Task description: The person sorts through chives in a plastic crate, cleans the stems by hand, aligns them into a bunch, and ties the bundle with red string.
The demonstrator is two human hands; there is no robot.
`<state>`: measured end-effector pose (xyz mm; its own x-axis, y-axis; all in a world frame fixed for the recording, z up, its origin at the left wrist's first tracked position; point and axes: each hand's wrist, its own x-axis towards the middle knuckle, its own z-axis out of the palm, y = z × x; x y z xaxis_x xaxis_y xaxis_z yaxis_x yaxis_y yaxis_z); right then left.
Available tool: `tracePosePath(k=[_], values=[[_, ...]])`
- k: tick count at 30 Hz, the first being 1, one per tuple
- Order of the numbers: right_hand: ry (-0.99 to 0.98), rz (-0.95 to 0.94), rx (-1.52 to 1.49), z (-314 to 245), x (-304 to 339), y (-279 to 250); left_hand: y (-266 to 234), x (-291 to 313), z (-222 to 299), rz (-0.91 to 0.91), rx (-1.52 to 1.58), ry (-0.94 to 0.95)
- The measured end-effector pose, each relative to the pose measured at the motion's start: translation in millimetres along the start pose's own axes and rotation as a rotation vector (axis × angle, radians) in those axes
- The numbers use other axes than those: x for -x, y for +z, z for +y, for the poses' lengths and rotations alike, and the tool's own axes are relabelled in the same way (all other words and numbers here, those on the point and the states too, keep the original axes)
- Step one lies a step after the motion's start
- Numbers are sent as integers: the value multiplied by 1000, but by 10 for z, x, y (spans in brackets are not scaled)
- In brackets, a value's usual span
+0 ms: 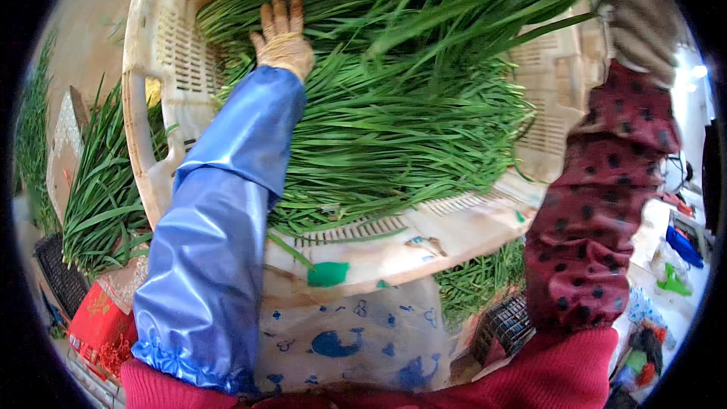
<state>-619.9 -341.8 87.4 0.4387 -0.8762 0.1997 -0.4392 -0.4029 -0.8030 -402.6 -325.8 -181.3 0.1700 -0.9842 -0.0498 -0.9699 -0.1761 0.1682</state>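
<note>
My left hand point(283, 42), in a tan, soiled glove, lies with fingers spread on the garlic chives point(394, 144) that fill a big off-white plastic basket point(138, 23). Its sleeve cover is shiny blue. At the upper right, my right hand point(642, 23), in a greyish glove and smeared by motion, is closed around the end of a loose bunch of garlic chives point(485, 0). The bunch's long leaves stretch leftward above the basket. A dark red sleeve cover with black dots wraps my right forearm. The fingertips of the right hand cannot be made out.
More chives point(110, 189) lean beside the basket on the left, near a red box point(98, 322). Below the basket's near rim hang a whale-print apron point(348, 341) and further greens point(485, 280) by a black crate point(503, 326). Assorted items point(644, 356) lie at the lower right.
</note>
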Motion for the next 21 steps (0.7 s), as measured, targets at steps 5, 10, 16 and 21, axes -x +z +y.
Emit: tracePosePath(k=[5,10,16,21], values=[[-33,233,96,-464,390,-672,-769,-90,82,-343,112,116],[-190,352,106,-895,819,-634,-2018,752,249,-256,375,89],[-229,25,-131,-1467,1701,-93,-2791,2797,340,-1819,1794,-248],[-471,-13,-370,-2114,2455,276,-2798,3590,352,-1634,2020,-307]])
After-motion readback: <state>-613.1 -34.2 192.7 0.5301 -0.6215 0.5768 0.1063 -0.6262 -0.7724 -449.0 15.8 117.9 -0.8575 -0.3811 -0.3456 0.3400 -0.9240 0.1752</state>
